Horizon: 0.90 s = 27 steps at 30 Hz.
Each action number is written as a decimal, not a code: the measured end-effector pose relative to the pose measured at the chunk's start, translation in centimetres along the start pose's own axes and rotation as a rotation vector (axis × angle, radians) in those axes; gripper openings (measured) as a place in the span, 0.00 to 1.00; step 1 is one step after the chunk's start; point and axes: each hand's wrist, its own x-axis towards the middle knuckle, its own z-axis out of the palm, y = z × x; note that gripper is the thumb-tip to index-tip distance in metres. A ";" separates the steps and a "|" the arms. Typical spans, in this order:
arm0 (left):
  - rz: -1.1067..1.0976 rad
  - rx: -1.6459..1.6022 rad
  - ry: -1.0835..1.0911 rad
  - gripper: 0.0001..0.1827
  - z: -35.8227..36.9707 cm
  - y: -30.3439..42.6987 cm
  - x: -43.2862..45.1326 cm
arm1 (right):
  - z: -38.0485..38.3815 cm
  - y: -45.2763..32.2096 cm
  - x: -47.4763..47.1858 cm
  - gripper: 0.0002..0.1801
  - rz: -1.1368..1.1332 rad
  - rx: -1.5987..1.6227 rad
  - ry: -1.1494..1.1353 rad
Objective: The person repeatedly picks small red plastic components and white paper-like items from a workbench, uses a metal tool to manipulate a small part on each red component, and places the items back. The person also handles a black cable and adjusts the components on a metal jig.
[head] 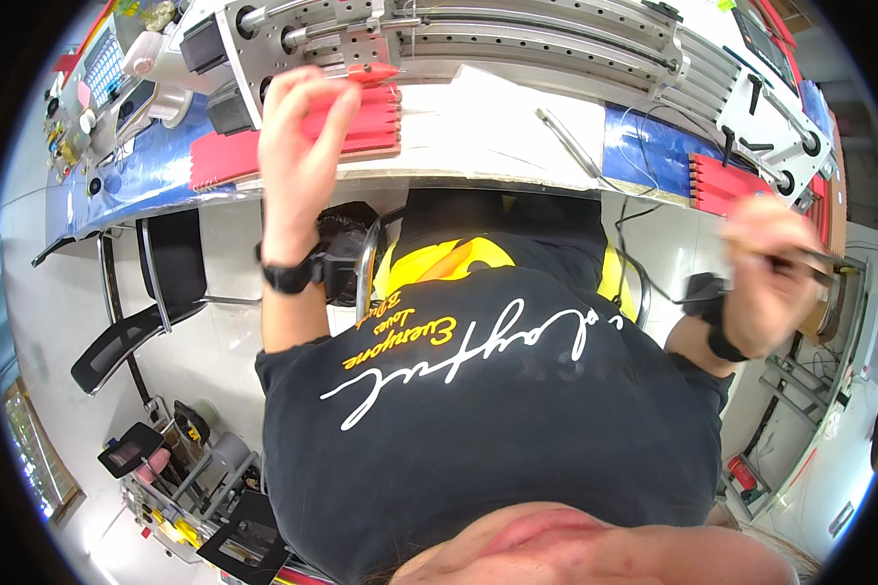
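Observation:
My left hand [304, 146] is raised over the near edge of the table, thumb and forefinger curled together; whether a thin thing is between them cannot be told. Just past its fingertips lies a small red piece [372, 72] with a dark round spot, by the metal rail machine [483, 29]. Beneath and beside this hand are red strips [227, 157] with notched ends. My right hand [772, 281], blurred, is off to the right, closed around a dark slender tool [812, 265]. More red strips [728, 186] lie beyond it on the table.
White sheets [483, 124] cover the middle of the table, with a silver pen-like tool [567, 142] on them. Thin cables [640, 157] run over the blue surface at right. A black chair [172, 270] stands at left. A white spool [168, 106] is at the upper left.

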 end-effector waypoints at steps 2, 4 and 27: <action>0.001 0.093 -0.489 0.08 -5.3 0.8 -1.9 | 4.4 1.3 0.1 0.05 0.395 -0.080 -0.265; -0.185 0.280 -0.751 0.13 -8.9 1.1 -3.6 | 9.2 3.6 0.8 0.08 0.375 -0.106 -0.460; -0.397 0.589 0.480 0.08 -9.2 -16.2 -9.8 | 45.9 18.3 13.3 0.16 0.209 -0.265 -0.625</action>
